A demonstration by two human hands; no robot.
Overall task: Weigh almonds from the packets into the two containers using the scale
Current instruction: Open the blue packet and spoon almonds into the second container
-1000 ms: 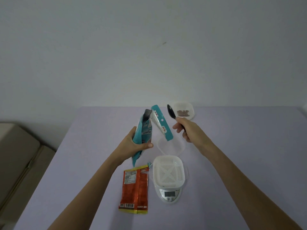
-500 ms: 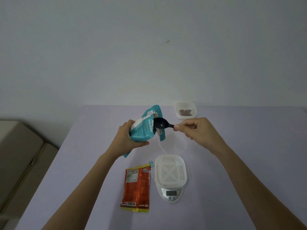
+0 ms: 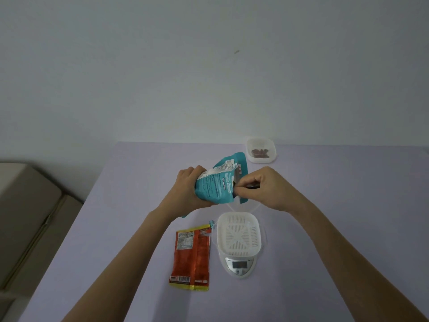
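Observation:
My left hand (image 3: 185,189) grips a teal almond packet (image 3: 218,182), tilted with its mouth toward the right, above the table. My right hand (image 3: 262,187) pinches the handle of a black spoon (image 3: 251,186) whose bowl is pushed inside the packet's mouth and hidden. Below the hands a white perforated basket (image 3: 239,235) sits on a small white scale (image 3: 240,266). A clear container (image 3: 243,206) lies just behind the scale, mostly hidden by my hands. A second clear container (image 3: 261,151) with a few almonds stands at the table's far edge.
A red and yellow packet (image 3: 192,254) lies flat to the left of the scale. The lilac table (image 3: 348,217) stretches to the right and front. A beige piece of furniture (image 3: 27,219) stands off the table's left side.
The teal packet has tipped from upright to lying sideways. My right hand has moved left and pushed the spoon's bowl into the packet's mouth.

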